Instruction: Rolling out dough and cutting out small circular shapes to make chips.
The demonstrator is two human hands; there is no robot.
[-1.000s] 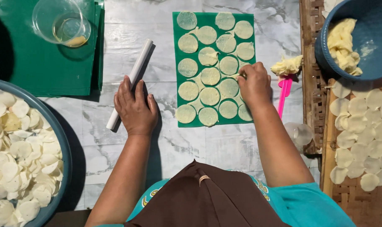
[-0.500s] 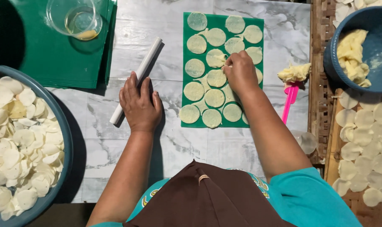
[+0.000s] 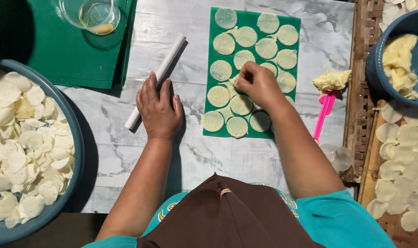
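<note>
The person wears a teal short-sleeved top with a small printed pattern near the chest, and a dark brown head covering with a tan seam. Both forearms are bare, without rings or watch.

Left hand lies flat, fingers spread; right hand curled, seemingly pinching.

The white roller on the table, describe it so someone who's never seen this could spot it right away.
Start at the grey marble table. The left hand lies flat there, left of the green sheet covered with dough discs. The white roller is the slim rod running diagonally from under that hand's fingers toward the upper right, the only long straight white thing among round pieces.
</note>
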